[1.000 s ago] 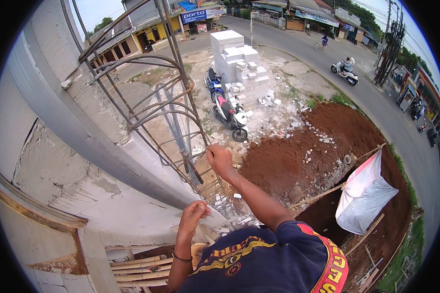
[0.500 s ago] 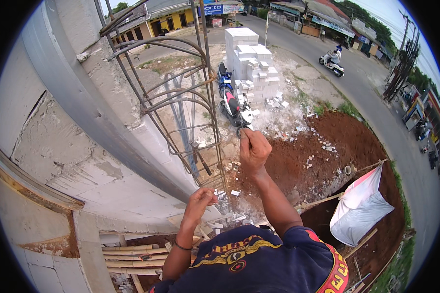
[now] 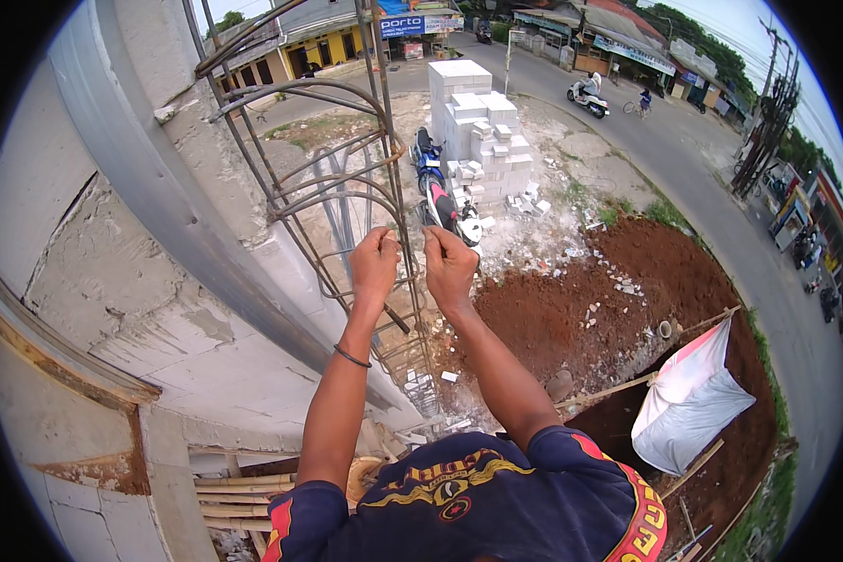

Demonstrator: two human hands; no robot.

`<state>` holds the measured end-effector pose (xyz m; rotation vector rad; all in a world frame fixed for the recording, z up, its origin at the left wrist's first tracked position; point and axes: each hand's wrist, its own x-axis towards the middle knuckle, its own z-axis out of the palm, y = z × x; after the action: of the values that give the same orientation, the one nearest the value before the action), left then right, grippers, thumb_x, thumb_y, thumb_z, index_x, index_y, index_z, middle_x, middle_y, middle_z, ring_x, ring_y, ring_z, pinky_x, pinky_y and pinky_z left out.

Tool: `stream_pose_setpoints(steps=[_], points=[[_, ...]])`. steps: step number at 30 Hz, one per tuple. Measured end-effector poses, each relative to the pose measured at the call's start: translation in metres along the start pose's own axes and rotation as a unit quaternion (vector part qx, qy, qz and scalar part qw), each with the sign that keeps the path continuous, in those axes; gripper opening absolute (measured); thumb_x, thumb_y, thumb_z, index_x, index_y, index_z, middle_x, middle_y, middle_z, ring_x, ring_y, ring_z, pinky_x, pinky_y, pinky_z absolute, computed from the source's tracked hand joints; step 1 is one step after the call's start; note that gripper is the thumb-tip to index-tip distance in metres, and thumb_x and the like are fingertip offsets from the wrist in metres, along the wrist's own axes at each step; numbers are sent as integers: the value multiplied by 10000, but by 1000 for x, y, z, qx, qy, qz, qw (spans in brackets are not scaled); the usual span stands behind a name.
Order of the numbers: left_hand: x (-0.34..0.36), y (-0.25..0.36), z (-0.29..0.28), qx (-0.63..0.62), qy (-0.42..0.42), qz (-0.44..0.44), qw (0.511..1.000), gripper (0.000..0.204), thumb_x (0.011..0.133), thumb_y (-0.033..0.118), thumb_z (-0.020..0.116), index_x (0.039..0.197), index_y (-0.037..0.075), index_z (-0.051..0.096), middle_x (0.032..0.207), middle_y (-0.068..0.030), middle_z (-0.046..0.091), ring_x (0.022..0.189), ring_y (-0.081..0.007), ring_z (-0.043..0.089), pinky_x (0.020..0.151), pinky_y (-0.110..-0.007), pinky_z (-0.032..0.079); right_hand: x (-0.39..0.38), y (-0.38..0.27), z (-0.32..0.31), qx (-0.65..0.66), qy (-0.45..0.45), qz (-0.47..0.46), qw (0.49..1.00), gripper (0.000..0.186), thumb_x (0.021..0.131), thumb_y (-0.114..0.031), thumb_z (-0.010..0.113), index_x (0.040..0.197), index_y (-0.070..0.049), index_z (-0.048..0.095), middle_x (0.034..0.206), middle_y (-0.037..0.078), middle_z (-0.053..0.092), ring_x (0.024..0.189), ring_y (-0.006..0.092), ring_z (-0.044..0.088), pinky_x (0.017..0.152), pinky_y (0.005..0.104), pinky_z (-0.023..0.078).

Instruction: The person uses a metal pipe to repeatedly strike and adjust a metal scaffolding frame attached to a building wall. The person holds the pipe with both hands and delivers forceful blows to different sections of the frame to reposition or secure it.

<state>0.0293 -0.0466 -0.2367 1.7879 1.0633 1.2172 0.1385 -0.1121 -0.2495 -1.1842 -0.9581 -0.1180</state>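
Note:
My left hand (image 3: pixel 375 267) and my right hand (image 3: pixel 450 267) are raised side by side, a small gap between them. Both have thumb and fingers pinched; whatever lies in them is too fine to make out. Just beyond stands an upright cage of rusty reinforcing bars (image 3: pixel 396 150) with curved stirrups. My left hand overlaps its lower part, and my right hand is just right of its bars. A dark tool handle (image 3: pixel 398 323) hangs in the cage below my left hand, the rest of the tool hidden behind that hand.
A grey metal channel (image 3: pixel 197 225) runs along the block wall (image 3: pixel 244 347) at left. Far below are bamboo poles (image 3: pixel 244 496), a parked motorbike (image 3: pixel 440 201), stacked white blocks (image 3: pixel 459 80), red soil (image 3: pixel 553 309) and a pale sheet (image 3: pixel 693 403). A scooter rider (image 3: pixel 588 92) passes on the road.
My left hand has risen and moved forward to the cage. My right hand has shifted left and slightly down, so the hands are closer together. The scooter has moved left along the road.

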Motion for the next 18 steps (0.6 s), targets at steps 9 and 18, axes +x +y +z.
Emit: stream_pose_setpoints(steps=[9, 18], points=[[2, -13, 6, 125, 76, 181, 972, 147, 925, 117, 592, 903, 0, 678, 745, -126, 667, 674, -217, 659, 644, -346, 501, -5, -12, -30, -40, -89, 16, 995, 131, 887, -74, 653, 954, 21, 712, 641, 103, 631, 545, 87, 533, 529, 276, 431], [2, -8, 5, -284, -63, -140, 946, 267, 1004, 228, 546, 1002, -26, 630, 764, -14, 577, 602, -93, 532, 546, -238, 436, -27, -11, -40, -31, -148, -37, 988, 152, 868, -64, 643, 975, 13, 718, 803, 180, 698, 692, 226, 697, 627, 323, 517]])
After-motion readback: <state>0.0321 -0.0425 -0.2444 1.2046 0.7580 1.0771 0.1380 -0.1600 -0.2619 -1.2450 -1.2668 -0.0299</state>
